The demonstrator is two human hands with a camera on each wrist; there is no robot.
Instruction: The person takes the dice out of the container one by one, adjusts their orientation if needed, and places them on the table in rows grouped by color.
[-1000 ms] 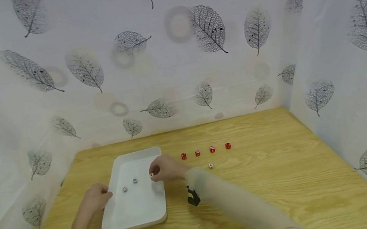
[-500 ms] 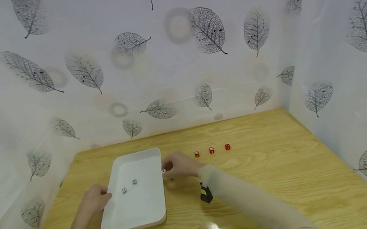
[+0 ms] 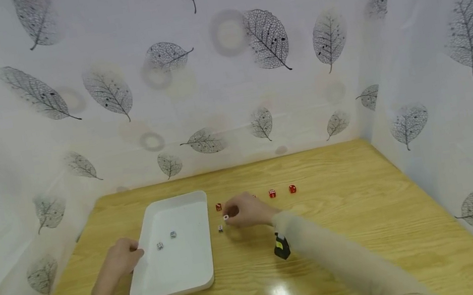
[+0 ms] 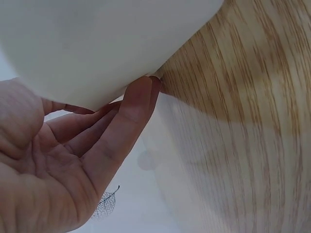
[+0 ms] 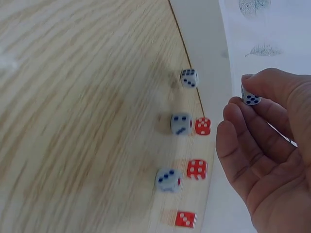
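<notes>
My left hand (image 3: pixel 121 259) grips the left rim of a white rectangular tray (image 3: pixel 190 269); in the left wrist view its fingers (image 4: pixel 138 97) reach under the tray's edge. Two white dice (image 3: pixel 173 234) lie inside the tray. Just right of it, my right hand (image 3: pixel 248 210) pinches a white die (image 5: pixel 251 98) between thumb and fingers, above the table. Another white die (image 3: pixel 220 228) rests on the table below that hand. In the right wrist view, more white dice (image 5: pixel 168 180) stand beside red dice (image 5: pixel 197 169); my hand and forearm hide some of these from the head view.
A row of red dice (image 3: pixel 272 193) stands behind my right hand, running rightward from near the tray. The wood-grain table (image 3: pixel 344 223) is bounded by leaf-printed white sheeting (image 3: pixel 219 94) at the back and both sides.
My right hand has moved right, from over the tray to the table, still pinching the white die. It uncovers a white die beside the tray. My left hand stays on the rim.
</notes>
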